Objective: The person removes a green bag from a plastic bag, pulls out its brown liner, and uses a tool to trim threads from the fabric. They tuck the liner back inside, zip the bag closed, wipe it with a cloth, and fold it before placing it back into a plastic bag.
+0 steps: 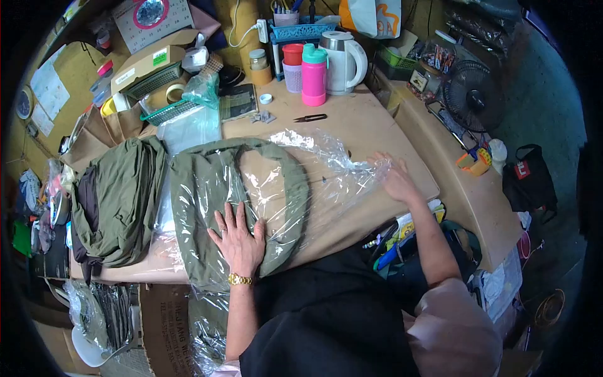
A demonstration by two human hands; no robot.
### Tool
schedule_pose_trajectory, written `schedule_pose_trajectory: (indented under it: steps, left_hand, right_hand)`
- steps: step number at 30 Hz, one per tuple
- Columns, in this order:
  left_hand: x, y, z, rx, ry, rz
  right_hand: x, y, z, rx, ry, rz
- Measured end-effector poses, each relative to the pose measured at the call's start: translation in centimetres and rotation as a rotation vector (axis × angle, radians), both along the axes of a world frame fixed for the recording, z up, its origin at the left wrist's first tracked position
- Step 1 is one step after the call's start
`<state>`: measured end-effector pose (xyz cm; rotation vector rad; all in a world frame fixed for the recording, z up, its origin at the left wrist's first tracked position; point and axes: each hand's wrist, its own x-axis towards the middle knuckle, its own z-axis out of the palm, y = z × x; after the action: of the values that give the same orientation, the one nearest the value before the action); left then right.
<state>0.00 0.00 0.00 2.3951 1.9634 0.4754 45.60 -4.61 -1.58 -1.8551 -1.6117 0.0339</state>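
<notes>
An olive-green fabric item [204, 182], curved into a ring-like shape, lies flat inside a clear plastic bag [333, 182] on the table. Its exact kind is not clear. My left hand [239, 242] rests palm down on the bag over the fabric, fingers spread, a gold watch at the wrist. To the right, my right hand [394, 181] is at the gathered loose end of the plastic, with its fingers closed on the film and partly obscured by it. A stack of similar green fabric pieces [122, 201] lies to the left.
Black thread snips [310, 117] lie beyond the bag. A pink bottle [314, 75] and a white electric kettle [342, 63] stand at the back. A green basket [169, 113] holds tape at back left. A fan [472, 95] is on the right.
</notes>
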Motion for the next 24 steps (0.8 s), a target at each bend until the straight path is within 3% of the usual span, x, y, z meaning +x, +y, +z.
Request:
schedule_pose_trajectory:
  steps: [2, 3, 5, 7, 9, 10, 12, 13, 14, 15, 16, 17, 18, 19, 20, 21, 22, 24]
  left_hand:
    - [-1.0, -0.2, 0.6, 0.009, -0.004, -0.005]
    - [1.8, -0.6, -0.8, 0.012, -0.080, 0.010]
    - [0.9, -0.6, -0.2, 0.011, -0.049, 0.001]
    - [0.6, -0.5, 0.1, 0.012, -0.037, 0.013]
    - [0.5, -0.6, 0.1, 0.031, -0.058, -0.003]
    - [0.1, -0.4, -0.1, 0.024, -0.049, -0.015]
    - [-0.8, 0.0, -0.4, 0.024, -0.199, -0.028]
    - [-1.2, 0.2, -0.4, 0.016, -0.311, -0.042]
    - [-1.4, 0.8, 0.1, 0.015, -0.619, -0.130]
    - [-2.1, 1.1, 0.4, 0.012, -0.920, -0.221]
    - [-3.2, 0.5, 0.1, 0.003, -0.913, -0.200]
    - [-4.3, 0.4, -0.1, -0.091, -1.152, -0.198]
    - [-5.2, 0.8, -0.1, -0.175, -1.397, -0.203]
    - [-6.0, 1.8, 0.3, -0.250, -1.643, -0.218]
    - [-7.1, 1.2, 1.3, -0.244, -1.564, -0.234]
    - [-8.0, 1.2, 1.2, -0.231, -1.488, -0.248]
    - [-8.2, 1.0, 1.4, -0.262, -1.537, -0.230]
    - [-8.1, 0.8, 2.6, -0.293, -1.582, -0.221]
  right_hand:
    - [1.9, 1.3, -2.0, -0.075, -0.226, -0.100]
    - [4.4, 2.2, 2.4, -0.067, -0.303, -0.088]
    - [-0.2, 4.0, 7.6, -0.330, 0.328, -0.416]
    - [-6.8, 6.7, 7.0, -0.243, 0.447, -0.234]
    - [-11.3, 9.7, 5.0, -0.320, 0.008, 0.023]
    - [-12.0, 10.6, 6.0, -0.320, 0.004, 0.048]
    - [-12.6, 12.6, 9.9, -0.456, 0.393, 0.338]
    - [-12.4, 12.3, 12.9, -0.262, 0.792, 0.551]
    - [-11.6, 11.8, 15.1, -0.063, 1.198, 0.744]
    - [-10.0, 13.1, 15.8, -0.120, 1.158, 0.753]
    - [-9.2, 14.8, 15.8, -0.089, 0.948, 0.427]
    - [-4.5, 18.1, 13.4, -0.062, 0.974, 0.309]
    - [-9.0, 14.2, 18.1, 0.024, 1.422, 0.380]
    - [-8.1, 13.4, 20.8, 0.186, 1.095, 0.178]
    - [-6.5, 13.5, 23.2, 0.277, 1.213, 0.528]
    - [-3.8, 13.7, 26.3, 0.328, 1.257, 0.634]
    - [-7.0, 11.1, 30.8, 0.029, 1.452, 0.988]
    - [-10.9, 9.7, 35.6, 0.136, 1.212, 0.942]
